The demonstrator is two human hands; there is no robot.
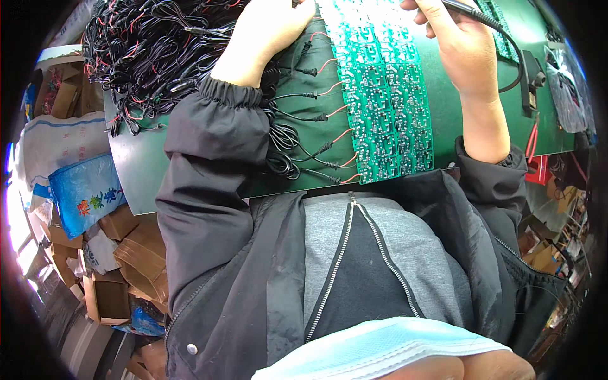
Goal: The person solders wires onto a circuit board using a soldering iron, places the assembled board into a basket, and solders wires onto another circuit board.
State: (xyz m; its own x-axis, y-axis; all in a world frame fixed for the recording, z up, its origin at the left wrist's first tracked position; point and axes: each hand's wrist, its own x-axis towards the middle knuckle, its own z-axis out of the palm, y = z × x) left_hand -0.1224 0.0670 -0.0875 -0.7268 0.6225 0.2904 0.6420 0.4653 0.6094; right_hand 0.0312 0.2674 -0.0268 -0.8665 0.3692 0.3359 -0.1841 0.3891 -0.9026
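A panel of green circuit boards (387, 120) lies on the green work surface in front of me, packed with small components. Along its left edge several black cables (315, 118) are joined by short red wires. My left hand (273, 26) is beside that edge at the top, fingers bent together; the frame's edge cuts them off, so what they pinch is hidden. Across the panel, my right hand (461, 47) grips the dark handle of a soldering iron (472, 11), whose cord loops down on the right. The iron's tip is out of view.
A big heap of black cables (152, 54) covers the left of the work surface (136, 171). At right are a dark block (531, 79), red-handled pliers (532, 138), a clear plastic bag (565, 88) and another green board (500, 31). Cardboard boxes (107, 297) and a blue bag (87, 193) lie lower left.
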